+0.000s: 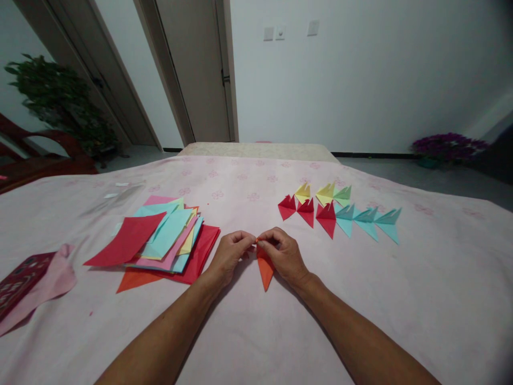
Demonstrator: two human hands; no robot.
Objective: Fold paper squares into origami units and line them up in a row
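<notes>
An orange folded paper (265, 271) hangs point down between my two hands at the middle of the table. My left hand (233, 253) pinches its small top tip between thumb and forefinger. On the other side, my right hand (284, 253) grips the upper part of the same paper, its fingers covering some of the folds. To the right lie several folded paper birds: red ones (326, 218), blue ones (366, 220), yellow ones (325, 193) and a green one (343, 195). Left of my hands is a loose pile of coloured paper sheets (166, 235).
A pink patterned cloth (248, 342) covers the table. At the far left lie a dark red packet (24, 278) and a pink cloth or wrapper (54, 283). A clear plastic wrapper (112, 198) lies behind the pile. A wooden chair (44, 155) stands beyond the left edge.
</notes>
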